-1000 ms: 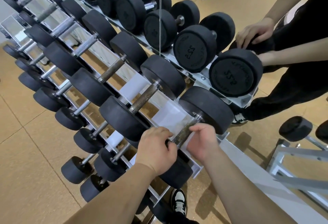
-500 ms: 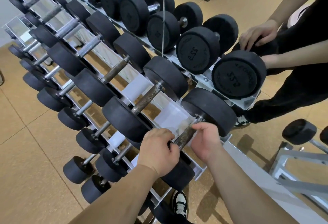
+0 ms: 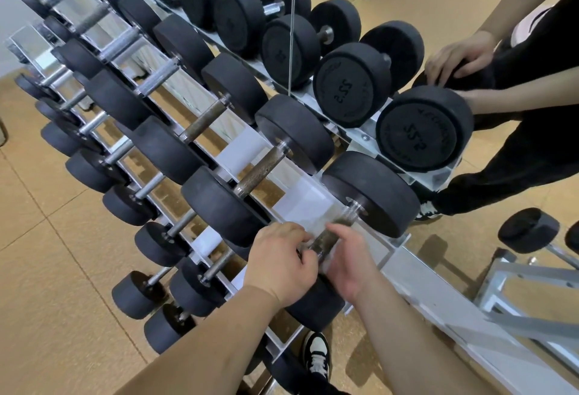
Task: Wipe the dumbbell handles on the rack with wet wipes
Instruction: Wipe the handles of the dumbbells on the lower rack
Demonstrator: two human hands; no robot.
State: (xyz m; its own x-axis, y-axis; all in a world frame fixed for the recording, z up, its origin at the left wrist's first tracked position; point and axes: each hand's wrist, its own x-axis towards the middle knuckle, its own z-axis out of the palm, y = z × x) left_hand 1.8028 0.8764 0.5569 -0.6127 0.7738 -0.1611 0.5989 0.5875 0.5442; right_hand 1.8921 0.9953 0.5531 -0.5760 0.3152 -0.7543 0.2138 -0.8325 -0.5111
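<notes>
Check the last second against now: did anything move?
The right hand, blurred, slid a little down the handle toward the left hand, with the wipe. Nothing was taken or let go. The left hand still grips the handle's near end; the dumbbell stays on the rack.

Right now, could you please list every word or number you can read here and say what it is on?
Likely "22.5", mirrored: end face of the nearest reflected dumbbell.
Likely "22.5", mirrored: end face of the next reflected dumbbell.
Curved rim lettering on both and the third face's mark: too blurred to read.
</notes>
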